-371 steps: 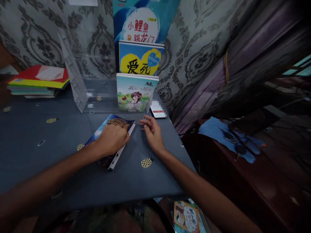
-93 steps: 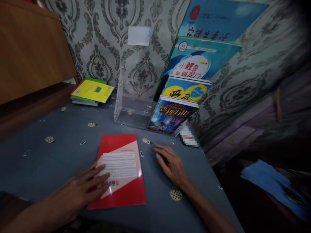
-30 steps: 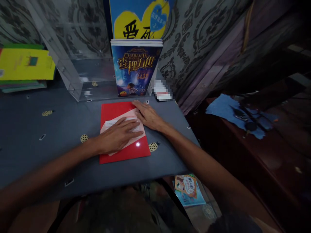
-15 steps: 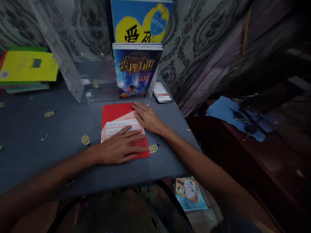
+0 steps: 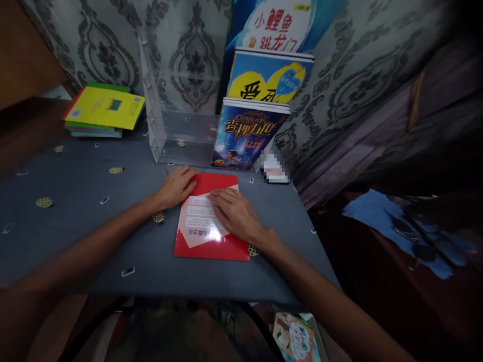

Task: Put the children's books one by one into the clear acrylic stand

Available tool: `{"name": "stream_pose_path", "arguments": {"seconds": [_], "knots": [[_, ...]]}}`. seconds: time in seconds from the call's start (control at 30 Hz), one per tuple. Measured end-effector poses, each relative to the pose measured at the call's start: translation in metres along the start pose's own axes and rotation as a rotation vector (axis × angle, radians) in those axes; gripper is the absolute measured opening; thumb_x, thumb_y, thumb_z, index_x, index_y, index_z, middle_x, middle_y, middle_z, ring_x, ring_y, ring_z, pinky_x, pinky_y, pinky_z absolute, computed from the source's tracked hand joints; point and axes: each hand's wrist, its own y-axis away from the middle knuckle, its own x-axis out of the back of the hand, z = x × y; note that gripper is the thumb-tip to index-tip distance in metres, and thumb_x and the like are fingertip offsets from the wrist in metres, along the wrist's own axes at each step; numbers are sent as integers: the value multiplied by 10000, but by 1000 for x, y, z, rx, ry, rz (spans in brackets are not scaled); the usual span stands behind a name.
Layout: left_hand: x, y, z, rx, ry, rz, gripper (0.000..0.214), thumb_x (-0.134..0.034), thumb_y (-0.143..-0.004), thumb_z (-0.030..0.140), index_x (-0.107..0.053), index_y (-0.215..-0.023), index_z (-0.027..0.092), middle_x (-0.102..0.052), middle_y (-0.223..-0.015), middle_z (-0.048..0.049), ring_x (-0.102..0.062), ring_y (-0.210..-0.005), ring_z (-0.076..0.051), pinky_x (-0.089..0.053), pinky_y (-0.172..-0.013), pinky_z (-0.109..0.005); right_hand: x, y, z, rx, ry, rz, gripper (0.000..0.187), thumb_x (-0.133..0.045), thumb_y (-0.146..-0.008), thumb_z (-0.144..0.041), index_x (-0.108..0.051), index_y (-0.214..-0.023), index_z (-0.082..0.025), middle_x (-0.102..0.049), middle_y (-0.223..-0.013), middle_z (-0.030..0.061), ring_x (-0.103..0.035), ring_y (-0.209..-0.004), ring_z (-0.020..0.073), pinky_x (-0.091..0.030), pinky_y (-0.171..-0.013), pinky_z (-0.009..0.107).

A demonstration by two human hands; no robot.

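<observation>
A red book [image 5: 211,249] with a pale panel of printed text lies flat and closed on the table. My left hand [image 5: 177,187] is at its far left corner, fingers stretched out and touching the edge there. Across the right part of the cover rests my right hand [image 5: 236,213], palm down with its fingers extended, hiding some of the text. Beyond the book, a clear acrylic rack [image 5: 153,115] holds upright books in tiers; a dark blue book [image 5: 245,136] stands in front, with a blue and yellow book [image 5: 271,75] behind it.
A stack of books with a yellow cover [image 5: 109,108] on top sits at the back left. Near the rack's right foot lies a phone-like object [image 5: 276,168], blurred out. A blue cloth [image 5: 392,226] is off to the right, and another book [image 5: 296,337] is below the table edge.
My left hand has slid from the middle of the red book to its far left corner. My right hand has come from the far right corner onto the cover. The view has shifted.
</observation>
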Motion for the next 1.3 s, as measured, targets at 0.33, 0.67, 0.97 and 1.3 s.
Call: {"name": "stream_pose_path", "arguments": {"seconds": [0.33, 0.67, 0.97, 1.3], "knots": [[-15, 6, -9, 7, -82, -46, 310, -424, -996, 239, -597, -1231, 136, -632, -1251, -152, -598, -1147, -278, -471, -1032, -457, -31, -13, -58, 265, -15, -178, 319, -459, -1032, -217, -635, -1271, -102, -656, -1361, 163, -592, -1289, 247, -462, -1121, 468], [-14, 6, -5, 19, -148, -54, 306, -427, -1003, 236, -609, -1237, 159, -641, -1274, -124, -609, -1159, -256, -475, -1043, -432, -16, 5, -69, 244, -95, -228, 381, -523, -1017, -339, -584, -1320, -115, -594, -1427, 190, -481, -1404, 260, -403, -1163, 498], [4, 6, 12, -1, -314, -118, 271, -442, -1009, 224, -687, -1078, 132, -683, -1166, -159, -639, -1065, -280, -529, -927, -446, -6, 20, -54, 116, -115, -127, 335, -514, -1010, -238, -598, -1329, -179, -633, -1387, 160, -522, -1376, 253, -440, -1142, 490], [22, 27, 3, -125, -246, -262, 365, -429, -1020, 214, -604, -1339, 183, -610, -1407, -127, -558, -1322, -268, -468, -1084, -415, 6, 69, -10, -191, -31, 36, 371, -442, -1028, -281, -621, -1333, -168, -595, -1431, 182, -559, -1338, 301, -500, -1075, 543]]}}
